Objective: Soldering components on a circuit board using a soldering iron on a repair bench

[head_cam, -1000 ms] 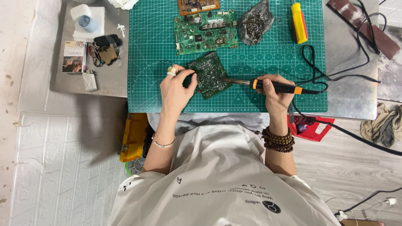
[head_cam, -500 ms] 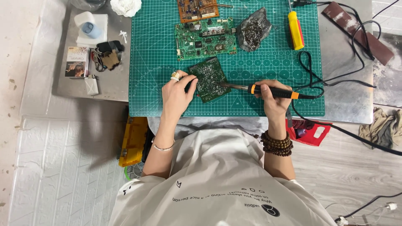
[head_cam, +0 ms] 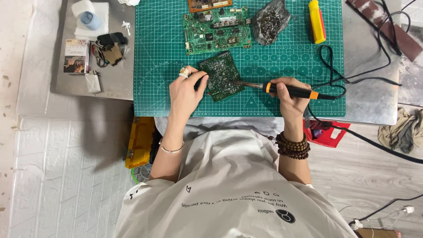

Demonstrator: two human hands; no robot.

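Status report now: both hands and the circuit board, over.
Left hand steadies small green circuit board. Right hand grips soldering iron, tip on board. Nothing in the way.

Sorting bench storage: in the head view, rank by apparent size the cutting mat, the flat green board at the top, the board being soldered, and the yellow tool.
1. Cutting mat
2. Top green board
3. Soldered board
4. Yellow tool

Left hand [head_cam: 187, 90] steadies circuit board [head_cam: 221, 75] (tilted); right hand [head_cam: 291, 98] grips soldering iron [head_cam: 282, 89].
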